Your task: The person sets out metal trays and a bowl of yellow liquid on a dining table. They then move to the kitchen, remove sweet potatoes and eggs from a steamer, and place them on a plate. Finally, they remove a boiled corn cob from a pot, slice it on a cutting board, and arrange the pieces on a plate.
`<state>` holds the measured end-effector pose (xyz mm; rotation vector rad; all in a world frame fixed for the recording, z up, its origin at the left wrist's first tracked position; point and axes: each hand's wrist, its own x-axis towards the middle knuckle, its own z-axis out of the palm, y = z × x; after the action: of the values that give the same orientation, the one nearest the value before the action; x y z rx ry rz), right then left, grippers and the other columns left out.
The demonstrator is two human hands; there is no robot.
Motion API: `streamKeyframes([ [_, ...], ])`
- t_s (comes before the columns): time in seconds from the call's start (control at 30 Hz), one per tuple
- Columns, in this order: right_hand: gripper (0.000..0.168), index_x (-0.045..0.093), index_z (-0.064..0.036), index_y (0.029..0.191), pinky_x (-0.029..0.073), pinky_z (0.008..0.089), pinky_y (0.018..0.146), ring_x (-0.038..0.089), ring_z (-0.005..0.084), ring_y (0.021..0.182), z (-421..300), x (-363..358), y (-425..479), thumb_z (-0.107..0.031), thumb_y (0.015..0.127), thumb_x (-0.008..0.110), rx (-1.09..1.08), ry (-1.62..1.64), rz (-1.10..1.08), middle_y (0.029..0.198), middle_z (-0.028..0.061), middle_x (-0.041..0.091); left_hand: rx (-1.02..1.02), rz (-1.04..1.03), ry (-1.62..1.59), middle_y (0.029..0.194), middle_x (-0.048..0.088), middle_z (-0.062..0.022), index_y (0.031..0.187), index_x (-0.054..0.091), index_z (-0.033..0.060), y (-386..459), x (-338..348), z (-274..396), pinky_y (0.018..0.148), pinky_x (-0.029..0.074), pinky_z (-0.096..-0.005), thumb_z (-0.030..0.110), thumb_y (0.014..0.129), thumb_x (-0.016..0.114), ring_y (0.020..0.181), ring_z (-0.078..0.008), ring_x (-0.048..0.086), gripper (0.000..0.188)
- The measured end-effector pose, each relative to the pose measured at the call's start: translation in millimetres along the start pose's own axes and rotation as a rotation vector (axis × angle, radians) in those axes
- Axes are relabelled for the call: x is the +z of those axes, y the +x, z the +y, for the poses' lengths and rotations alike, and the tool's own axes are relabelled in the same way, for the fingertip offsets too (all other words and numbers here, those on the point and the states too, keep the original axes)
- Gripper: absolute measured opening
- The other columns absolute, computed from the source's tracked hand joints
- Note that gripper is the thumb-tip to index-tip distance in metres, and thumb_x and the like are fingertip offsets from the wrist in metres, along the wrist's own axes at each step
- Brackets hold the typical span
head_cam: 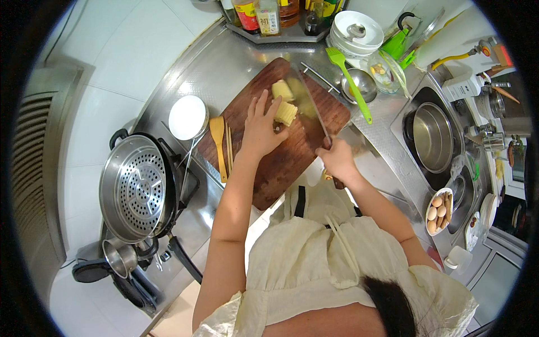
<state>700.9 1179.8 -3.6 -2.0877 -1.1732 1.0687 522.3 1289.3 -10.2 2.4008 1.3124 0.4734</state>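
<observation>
A dark wooden cutting board lies on the steel counter in front of me. Two pieces of corn cob, one farther back and one nearer, rest on it. My left hand is over the board with its fingers spread, the fingertips beside the nearer piece; whether they touch it I cannot tell. In my right hand is the handle of a cleaver, its broad blade tilted up to the right of the corn. A wooden spatula and chopsticks lie along the board's left edge.
A white bowl stands left of the board, near a steamer pot on the stove. Rightwards are a green silicone brush, a small metal bowl, stacked white bowls, a sink with a pot and a dish of eggs.
</observation>
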Motion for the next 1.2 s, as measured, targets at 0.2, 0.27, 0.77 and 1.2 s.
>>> streamKeyframes([
  [0.2,0.018,0.054,0.001,0.080,0.045,0.0393,0.066,0.059,0.0367,0.073,-17.3,8.7,-7.8,-0.014,0.070,0.058,-0.043,-0.005,-0.113,0.073,0.0237,0.058,-0.082,-0.047,0.054,0.139,0.026,-0.0112,0.132,0.035,0.0135,3.5,7.0,-13.5,0.099,0.030,-0.0486,0.029,0.068,0.066,0.127,-0.0387,0.022,0.073],
  [0.27,0.019,0.054,0.001,0.079,0.046,0.0395,0.064,0.059,0.0364,0.070,-21.6,4.9,-7.3,-0.016,0.072,0.058,-0.061,-0.044,-0.044,0.073,0.0239,0.058,-0.091,-0.044,0.036,0.139,0.026,-0.0111,0.132,0.035,0.0118,3.4,9.8,-23.0,0.100,0.027,-0.0482,0.031,0.068,0.066,0.127,-0.0390,0.021,0.073],
  [0.77,0.040,0.054,0.000,0.094,0.041,0.0360,0.067,0.054,0.0255,0.081,36.4,-3.1,86.8,-0.030,0.068,0.061,-0.341,-0.620,0.550,0.087,0.0111,0.057,0.112,0.197,0.102,0.128,0.042,-0.0194,0.126,0.040,-0.0003,27.5,36.9,-16.9,0.103,0.023,-0.0462,0.019,0.079,0.061,0.122,-0.0363,0.033,0.055],
  [1.2,0.013,0.058,-0.004,0.087,0.047,0.0355,0.059,0.058,0.0284,0.066,137.4,-264.8,-62.6,-0.011,0.078,0.054,-0.449,0.075,0.703,0.076,0.0122,0.059,0.056,0.422,0.244,0.116,0.049,-0.0209,0.105,0.056,0.0019,10.5,31.8,142.5,0.096,0.029,-0.0461,0.020,0.076,0.063,0.110,-0.0362,0.043,0.035],
])
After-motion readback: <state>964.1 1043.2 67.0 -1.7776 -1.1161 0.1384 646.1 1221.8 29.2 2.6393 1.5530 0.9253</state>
